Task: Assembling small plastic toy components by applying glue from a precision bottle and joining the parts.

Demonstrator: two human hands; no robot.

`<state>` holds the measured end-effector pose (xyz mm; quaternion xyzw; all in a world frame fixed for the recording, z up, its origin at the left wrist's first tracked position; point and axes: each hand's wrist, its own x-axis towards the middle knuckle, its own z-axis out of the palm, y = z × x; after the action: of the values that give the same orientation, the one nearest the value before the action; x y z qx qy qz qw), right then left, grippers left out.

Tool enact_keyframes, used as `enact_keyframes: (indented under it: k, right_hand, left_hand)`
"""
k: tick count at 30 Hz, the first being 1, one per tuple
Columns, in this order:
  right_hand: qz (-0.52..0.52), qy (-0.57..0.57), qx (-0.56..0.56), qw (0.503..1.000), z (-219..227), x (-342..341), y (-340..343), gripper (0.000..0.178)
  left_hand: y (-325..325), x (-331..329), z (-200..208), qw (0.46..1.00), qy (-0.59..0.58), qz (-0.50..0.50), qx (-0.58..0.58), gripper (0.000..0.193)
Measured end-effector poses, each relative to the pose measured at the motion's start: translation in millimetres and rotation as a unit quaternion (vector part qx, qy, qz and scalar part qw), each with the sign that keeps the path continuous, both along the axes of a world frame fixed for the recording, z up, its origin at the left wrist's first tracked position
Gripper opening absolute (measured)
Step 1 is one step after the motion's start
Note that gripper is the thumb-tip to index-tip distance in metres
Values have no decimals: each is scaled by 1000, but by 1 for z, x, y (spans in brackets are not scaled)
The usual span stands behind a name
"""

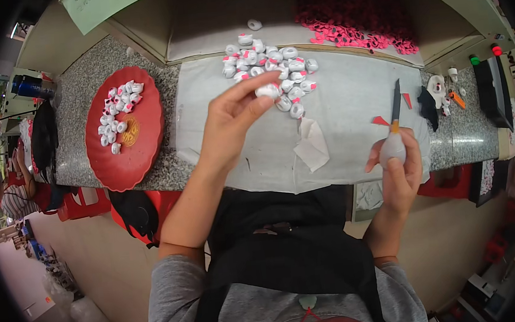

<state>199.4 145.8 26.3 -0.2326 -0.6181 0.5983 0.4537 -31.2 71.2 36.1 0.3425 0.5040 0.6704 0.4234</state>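
My left hand (230, 118) is raised over the near edge of a pile. Its thumb and fingertips pinch a small white cat-like figurine (268, 92) with a pink mark. Behind it, many similar white figurines (258, 58) with pink parts lie heaped on the white sheet (345, 118). My right hand (404, 167) is closed around a bulb-handled tool (393, 147), which has a whitish rounded handle, a yellow collar and a long dark tip pointing away from me. Two red pointed scraps (379, 120) lie beside that tip. A crumpled white tissue (311, 144) rests between my hands.
A scalloped red plate (155, 123) at left carries more white figurines. Many small pink and black pieces (355, 14) fill the shelf at the back. To the right lie a black cloth-like piece (428, 109) and an orange tool (458, 99). Red stools stand below the table.
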Motion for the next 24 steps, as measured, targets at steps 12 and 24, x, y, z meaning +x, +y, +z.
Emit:
enact_keyframes:
  k: [12,24]
  right_hand:
    - [-30,102,-26,994,17,-80,-49,39]
    - [40,28,217,975,20,-78,-69,46]
  left_hand:
    - [-69,27,-34,983,-148,57,89,38]
    - [-76,24,-35,979,-167,61,95,37]
